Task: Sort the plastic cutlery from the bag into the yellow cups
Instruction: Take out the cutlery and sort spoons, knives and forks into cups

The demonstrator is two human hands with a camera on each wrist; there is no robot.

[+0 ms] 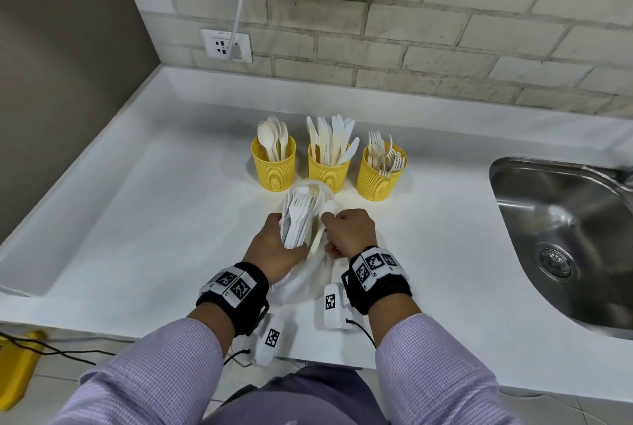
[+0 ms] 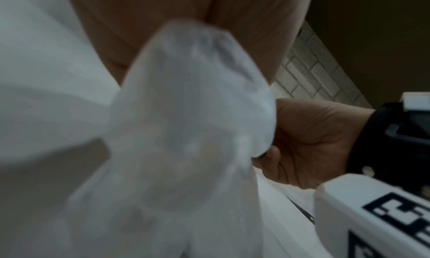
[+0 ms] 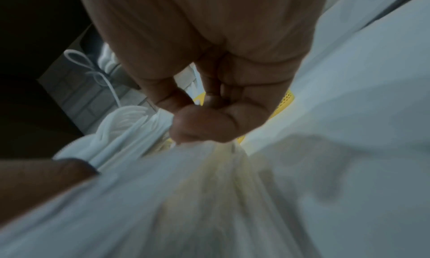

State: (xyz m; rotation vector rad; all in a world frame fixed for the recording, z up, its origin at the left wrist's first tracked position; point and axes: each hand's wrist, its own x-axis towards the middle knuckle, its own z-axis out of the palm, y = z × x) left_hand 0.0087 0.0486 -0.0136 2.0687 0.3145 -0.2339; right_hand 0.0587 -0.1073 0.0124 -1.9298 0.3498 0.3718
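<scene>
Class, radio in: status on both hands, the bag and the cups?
Left hand grips bag with cutlery bundle. Right hand pinches one spoon. Three yellow cups part-filled behind; path clear.

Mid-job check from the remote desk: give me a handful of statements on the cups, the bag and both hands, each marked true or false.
1. Three yellow cups stand in a row, and the left cup holds spoons. True.
2. The middle cup holds forks. False: it holds knives; the forks are in the right cup.
3. The left hand grips a bundle of cutlery in the bag. True.
4. The right hand is flat on the counter. False: it holds a spoon next to the bundle.
5. The sink lies to the person's left. False: it is on the right.
</scene>
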